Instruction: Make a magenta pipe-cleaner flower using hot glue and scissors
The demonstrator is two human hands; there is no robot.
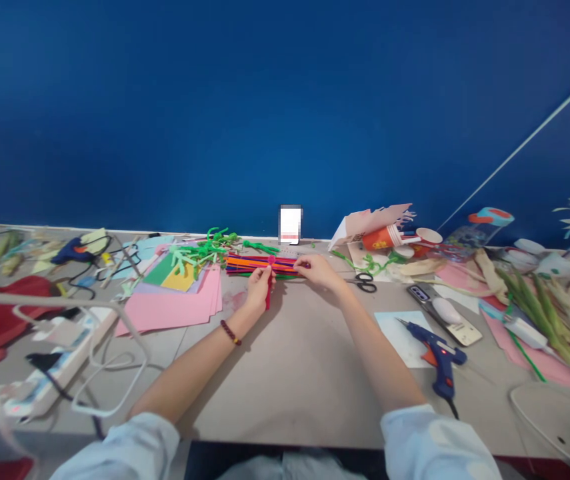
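Observation:
A bundle of colourful pipe cleaners, in orange, red, purple and green, lies across the far middle of the table. My left hand is closed around a red fuzzy piece that hangs below the fingers, with a pink tip sticking up above them. It overlaps the bundle from the near side. My right hand pinches at the right end of the bundle, its thumb and fingertips on the pipe cleaners there. How many strands it grips is too small to make out.
Pink paper sheets and green pipe-cleaner shapes lie to the left, beyond a power strip with cables. Scissors, a blue glue gun, a phone and paper cups are on the right. A lit screen stands by the blue wall.

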